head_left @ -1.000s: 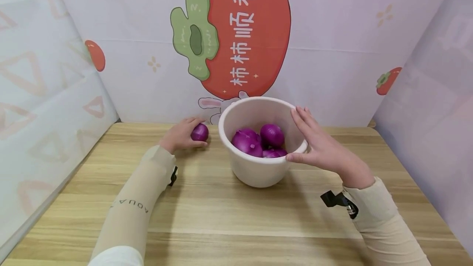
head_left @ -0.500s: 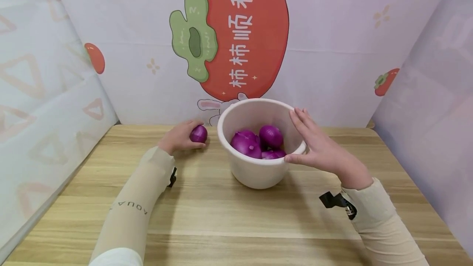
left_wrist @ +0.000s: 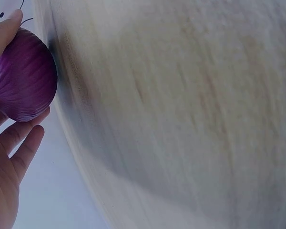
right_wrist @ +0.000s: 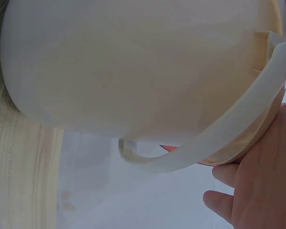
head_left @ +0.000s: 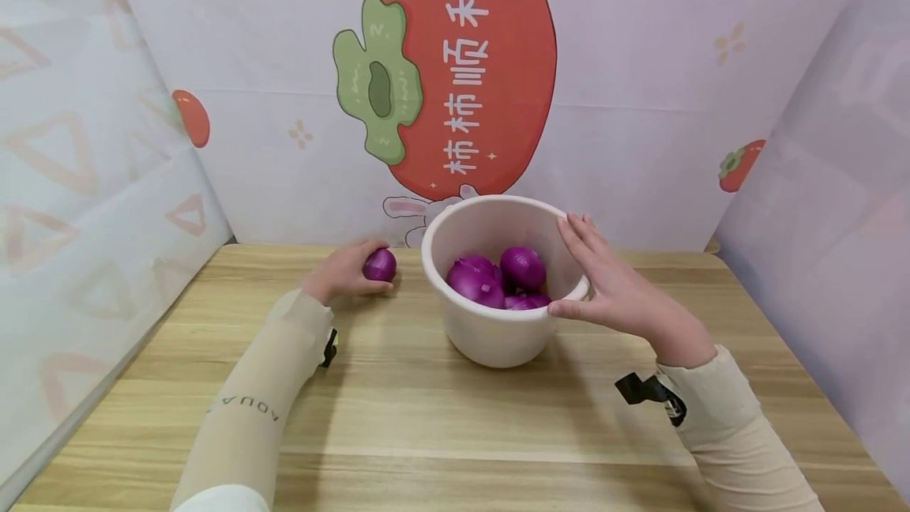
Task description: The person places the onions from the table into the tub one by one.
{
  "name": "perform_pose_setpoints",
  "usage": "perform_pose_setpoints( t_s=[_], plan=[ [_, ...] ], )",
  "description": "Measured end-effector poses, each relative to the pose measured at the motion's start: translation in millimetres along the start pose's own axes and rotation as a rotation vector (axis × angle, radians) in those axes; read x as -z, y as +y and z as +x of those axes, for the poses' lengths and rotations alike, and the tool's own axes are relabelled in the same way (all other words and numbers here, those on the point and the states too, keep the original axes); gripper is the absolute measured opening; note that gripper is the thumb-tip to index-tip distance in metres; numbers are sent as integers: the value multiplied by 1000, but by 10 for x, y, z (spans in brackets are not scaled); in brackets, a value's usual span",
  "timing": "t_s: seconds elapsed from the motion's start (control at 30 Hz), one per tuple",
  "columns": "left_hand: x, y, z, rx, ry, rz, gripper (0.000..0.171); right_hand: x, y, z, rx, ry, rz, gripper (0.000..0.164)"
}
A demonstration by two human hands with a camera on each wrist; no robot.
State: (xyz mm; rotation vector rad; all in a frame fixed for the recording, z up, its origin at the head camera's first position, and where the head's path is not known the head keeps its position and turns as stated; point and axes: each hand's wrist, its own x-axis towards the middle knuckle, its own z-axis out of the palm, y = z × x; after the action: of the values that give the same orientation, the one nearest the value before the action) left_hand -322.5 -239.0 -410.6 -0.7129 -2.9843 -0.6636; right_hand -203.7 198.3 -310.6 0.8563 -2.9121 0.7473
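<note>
A red onion [head_left: 380,265] lies low at the back of the table, left of the bucket, gripped by my left hand [head_left: 344,269]. In the left wrist view the thumb presses one side of that onion [left_wrist: 28,78], with fingers under the other side. The white bucket [head_left: 490,338] stands upright and holds several red onions [head_left: 476,281]. My right hand [head_left: 622,291] rests on its right rim, fingers stretched toward the far side and thumb at the near side. From the right wrist, the bucket's curved carrying handle [right_wrist: 219,129] shows beside the palm.
The wooden table [head_left: 398,425] reaches back to a printed cloth backdrop [head_left: 633,156] close behind the bucket. More cloth walls [head_left: 92,204] rise along the left and right sides. Black wrist straps [head_left: 643,389] sit on the sleeves.
The head view has tilted up a little, so everything sits lower in the picture. My left hand and its onion have edged slightly left of the bucket; the right hand keeps its place.
</note>
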Motion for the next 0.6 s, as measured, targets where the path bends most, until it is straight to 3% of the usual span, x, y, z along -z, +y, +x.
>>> perform_pose_setpoints(
  t_s=[0.37,0.6],
  plan=[
    [32,-26,-47,12,13,5,80,-5,0,9,6,4,8,114],
    [114,58,-83,-44,19,68,81,-16,27,13,21,13,18,114]
  ],
)
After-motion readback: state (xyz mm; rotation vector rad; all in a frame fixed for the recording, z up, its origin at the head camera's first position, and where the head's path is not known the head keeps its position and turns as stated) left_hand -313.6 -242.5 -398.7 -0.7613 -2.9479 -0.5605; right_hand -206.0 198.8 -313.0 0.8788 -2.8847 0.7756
